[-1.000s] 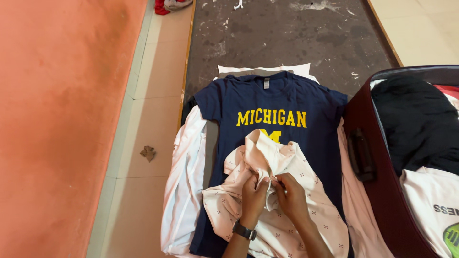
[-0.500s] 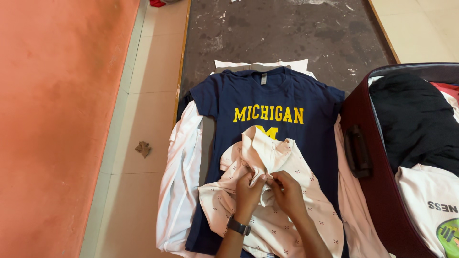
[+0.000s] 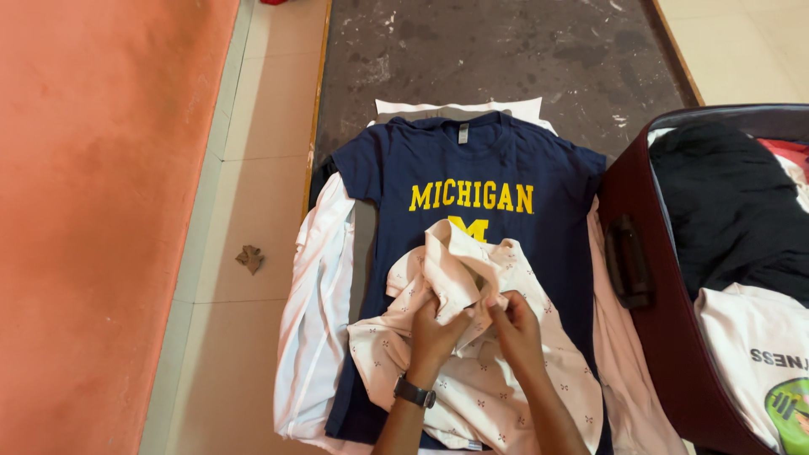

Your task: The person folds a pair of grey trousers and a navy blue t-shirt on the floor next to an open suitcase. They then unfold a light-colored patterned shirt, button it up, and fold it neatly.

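Head view
Left hand (image 3: 434,333): closed, pinching a fold of the pale pink patterned shirt (image 3: 472,362).
Right hand (image 3: 516,330): closed on the same fold, just beside the left.
Pink shirt: crumpled under both hands, lying on a navy T-shirt (image 3: 472,181).
Suitcase (image 3: 653,320): open, maroon, right of the hands.

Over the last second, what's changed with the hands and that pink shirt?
Both hands have crept a little up the pale pink patterned shirt. The left hand now bunches a fold of it, and the right hand pinches the cloth beside it. Both keep their hold. The navy T-shirt underneath and the open maroon suitcase lie as before.
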